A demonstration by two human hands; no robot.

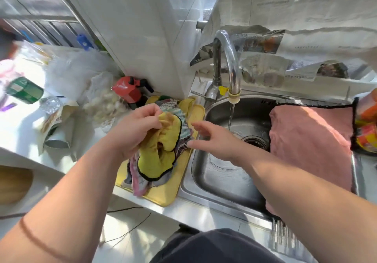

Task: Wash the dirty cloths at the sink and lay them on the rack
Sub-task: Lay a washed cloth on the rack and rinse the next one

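While the tap [232, 63] runs into the sink [220, 181], my left hand [138, 126] is pinching the yellow cloth [163, 146] by its top edge. It hangs long-ways down toward me over the yellow tray [169, 193], which holds the other cloths [138, 183]. My right hand [212, 138] is open with nothing in it, just right of the cloth and nearer the water, so I reckon the cloth goes right. A pink cloth [310, 140] is draped over the sink's right side.

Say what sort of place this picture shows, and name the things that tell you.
Most likely a home kitchen: a stainless steel sink with a curved tap running water into it, and beside it a yellow tray heaped with cloths; the left hand grips a yellow cloth.
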